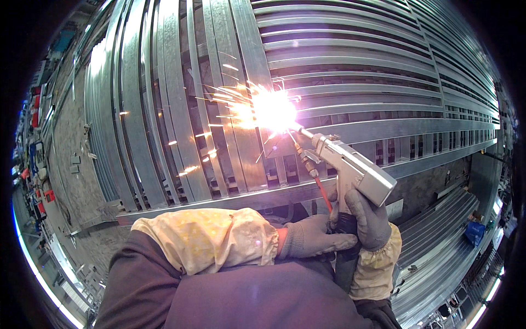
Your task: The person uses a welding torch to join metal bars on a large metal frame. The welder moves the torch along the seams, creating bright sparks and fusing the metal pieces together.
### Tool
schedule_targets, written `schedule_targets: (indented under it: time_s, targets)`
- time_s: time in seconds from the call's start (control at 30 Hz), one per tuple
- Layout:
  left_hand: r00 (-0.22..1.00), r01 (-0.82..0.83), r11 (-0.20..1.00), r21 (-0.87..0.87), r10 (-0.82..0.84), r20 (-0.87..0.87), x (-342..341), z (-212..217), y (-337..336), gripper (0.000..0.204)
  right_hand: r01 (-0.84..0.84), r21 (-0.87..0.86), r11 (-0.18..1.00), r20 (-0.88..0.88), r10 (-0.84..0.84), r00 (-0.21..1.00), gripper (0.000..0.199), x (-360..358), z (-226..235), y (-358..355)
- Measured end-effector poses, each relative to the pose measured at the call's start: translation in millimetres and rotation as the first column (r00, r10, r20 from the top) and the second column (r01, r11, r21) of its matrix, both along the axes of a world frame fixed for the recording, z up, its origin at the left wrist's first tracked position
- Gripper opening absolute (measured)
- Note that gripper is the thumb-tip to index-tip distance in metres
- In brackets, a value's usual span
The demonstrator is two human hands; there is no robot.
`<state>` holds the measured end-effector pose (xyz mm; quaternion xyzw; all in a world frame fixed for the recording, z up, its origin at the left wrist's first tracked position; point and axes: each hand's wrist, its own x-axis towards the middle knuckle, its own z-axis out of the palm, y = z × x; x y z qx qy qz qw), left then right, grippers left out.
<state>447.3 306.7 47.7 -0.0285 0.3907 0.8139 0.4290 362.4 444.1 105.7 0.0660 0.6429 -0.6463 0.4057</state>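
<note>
A silver handheld welding gun (361,171) points up and to the left, its nozzle at a blinding white glare (273,111) on the metal frame. My right hand (368,218), in a grey glove, is wrapped round the gun's handle. From the left, my left hand (315,236), also gloved in grey, closes round the bottom of the handle where a thick black cable (345,266) runs down. A thin feed tube (323,193) with a brass-coloured fitting and red sleeve runs beside the nozzle to the glare. The glare hides the weld spot itself.
Long metal tubes (164,98) lie side by side at the left. A slatted metal panel (350,60) spreads to the right. Sparks (189,170) fly leftward. More metal bars (438,241) are stacked at lower right, near a blue object (474,232). Worn floor (68,137) shows at far left.
</note>
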Motion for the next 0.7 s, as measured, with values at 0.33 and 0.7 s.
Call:
schedule_targets:
  time_s: [0.33,0.7]
  targets:
    - [0.991,-0.066,0.996,0.057,0.072,-0.116,7,-12,7,0.033,-0.007,-0.013,1.0,-0.005,0.007,1.0,0.03,-1,2,-1]
    - [0.993,0.111,0.993,0.044,-0.113,0.04,-6,8,1,0.044,0.059,-0.001,0.998,-0.023,-0.059,0.998,0.038,8,2,16]
